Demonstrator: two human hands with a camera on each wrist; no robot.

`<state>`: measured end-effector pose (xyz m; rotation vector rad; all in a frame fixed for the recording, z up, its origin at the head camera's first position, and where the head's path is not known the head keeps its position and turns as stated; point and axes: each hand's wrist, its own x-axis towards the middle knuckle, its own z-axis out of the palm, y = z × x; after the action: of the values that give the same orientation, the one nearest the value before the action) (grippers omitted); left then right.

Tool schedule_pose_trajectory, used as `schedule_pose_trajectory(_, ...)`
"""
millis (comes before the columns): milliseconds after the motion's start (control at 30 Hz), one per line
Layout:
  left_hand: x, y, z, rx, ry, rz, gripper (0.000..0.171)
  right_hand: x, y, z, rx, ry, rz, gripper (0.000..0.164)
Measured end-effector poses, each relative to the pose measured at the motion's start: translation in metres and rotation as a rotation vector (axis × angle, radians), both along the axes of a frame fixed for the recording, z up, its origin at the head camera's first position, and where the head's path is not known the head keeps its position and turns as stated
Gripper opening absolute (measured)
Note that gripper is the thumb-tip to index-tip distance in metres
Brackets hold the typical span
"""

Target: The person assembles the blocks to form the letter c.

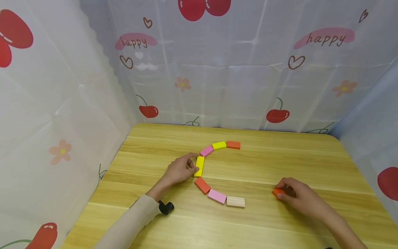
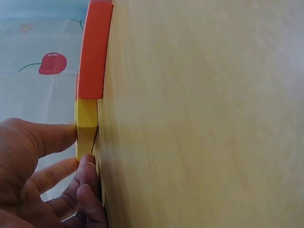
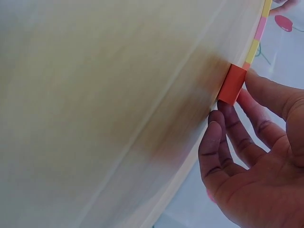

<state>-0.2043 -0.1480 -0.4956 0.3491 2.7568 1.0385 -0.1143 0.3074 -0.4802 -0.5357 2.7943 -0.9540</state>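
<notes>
My left hand (image 1: 179, 170) pinches a yellow block (image 1: 200, 163) lying flat on the wooden table (image 1: 174, 228), at the left of a curved row. Thumb and fingers also hold this yellow block (image 2: 87, 114) in the left wrist view. To the right, apart from the row, my right hand (image 1: 300, 196) grips an orange block (image 1: 277, 192) by its ends. The right wrist view shows that orange block (image 3: 232, 85) between thumb and fingers, low over or on the table; I cannot tell which. A red-orange block (image 1: 202, 185) lies just below the held yellow one.
The row's upper arm holds a pink block (image 1: 206, 150), another yellow block (image 1: 219, 145) and an orange-red block (image 1: 233, 145). Its lower arm has a light pink block (image 1: 217, 196) and a plain wood block (image 1: 235, 202). A printed curtain (image 1: 217, 97) stands behind the table.
</notes>
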Motion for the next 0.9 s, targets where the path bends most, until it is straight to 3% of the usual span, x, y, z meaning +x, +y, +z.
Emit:
schedule_pose_trajectory(400,0.002,0.001,0.002,0.006,-0.012,0.008,0.055,0.005,-0.016,0.0,-0.036,0.084,0.078,0.01)
schedule_pose_trajectory(900,0.001,0.001,0.001,0.009,-0.011,0.005,0.055,0.005,-0.039,0.004,-0.068,0.048,0.166,0.007)
